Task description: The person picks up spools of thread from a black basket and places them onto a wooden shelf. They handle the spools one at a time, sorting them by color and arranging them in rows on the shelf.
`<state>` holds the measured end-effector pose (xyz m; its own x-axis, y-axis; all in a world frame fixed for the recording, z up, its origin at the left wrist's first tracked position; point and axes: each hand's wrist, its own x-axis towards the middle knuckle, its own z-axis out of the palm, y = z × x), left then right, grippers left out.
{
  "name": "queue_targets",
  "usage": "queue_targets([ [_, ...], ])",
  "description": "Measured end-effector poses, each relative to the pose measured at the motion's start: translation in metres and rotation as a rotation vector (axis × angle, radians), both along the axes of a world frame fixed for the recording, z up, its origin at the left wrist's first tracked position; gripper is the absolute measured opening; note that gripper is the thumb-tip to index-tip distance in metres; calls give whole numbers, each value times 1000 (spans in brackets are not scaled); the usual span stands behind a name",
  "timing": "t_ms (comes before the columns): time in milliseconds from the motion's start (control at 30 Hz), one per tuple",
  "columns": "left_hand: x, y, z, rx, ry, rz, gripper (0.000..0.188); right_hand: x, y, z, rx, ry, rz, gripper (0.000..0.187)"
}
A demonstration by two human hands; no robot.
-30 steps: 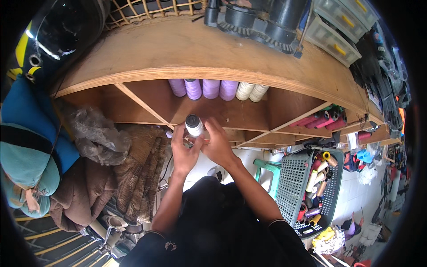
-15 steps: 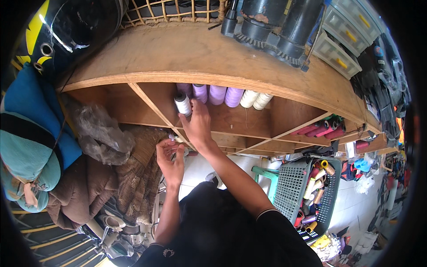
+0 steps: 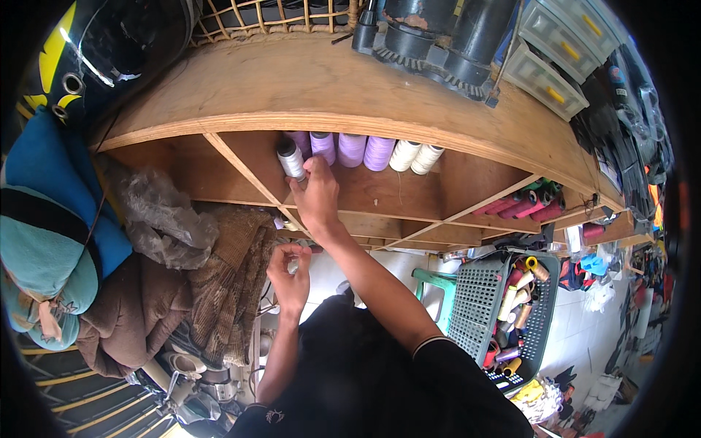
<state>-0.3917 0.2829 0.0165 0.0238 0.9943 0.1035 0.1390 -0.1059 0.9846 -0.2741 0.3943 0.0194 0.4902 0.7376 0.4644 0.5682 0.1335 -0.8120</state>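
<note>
My right hand (image 3: 318, 201) reaches into a compartment of the wooden shelf, its thumb and fingers closed around the lower end of a white thread spool (image 3: 290, 159) with a dark top. The spool leans slightly at the left of a row of purple thread spools (image 3: 352, 150). Two cream thread spools (image 3: 404, 155) stand at the row's right end. Lower down, outside the shelf, my left hand (image 3: 289, 281) is raised with curled fingers. Its thumb and index finger come together in a ring; whatever might be between the tips is too small to make out.
Above runs the wooden shelf top (image 3: 292, 80), bearing a black helmet (image 3: 124, 51), a dark machine (image 3: 438, 44) and small drawers (image 3: 555, 58). Red spools (image 3: 522, 204) fill a compartment to the right. A perforated basket (image 3: 475, 306) holds mixed spools. Brown cloth (image 3: 234, 285) hangs at left.
The white spool and my right hand have moved slightly left and deeper into the compartment. My left hand has lowered a little, its thumb and index finger drawing together.
</note>
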Motion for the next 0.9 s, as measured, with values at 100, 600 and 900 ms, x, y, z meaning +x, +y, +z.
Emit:
queue_targets([
  [100, -1, -1, -6, 6, 27, -13, 7, 1, -2, 0, 24, 15, -3, 40],
  [600, -13, 1, -95, -239, 494, -602, 14, 84, -228, -51, -110, -15, 138, 13],
  [900, 50, -11, -138, -203, 661, -1128, 18, 155, -433, -98, -213, 294, -961, 7],
])
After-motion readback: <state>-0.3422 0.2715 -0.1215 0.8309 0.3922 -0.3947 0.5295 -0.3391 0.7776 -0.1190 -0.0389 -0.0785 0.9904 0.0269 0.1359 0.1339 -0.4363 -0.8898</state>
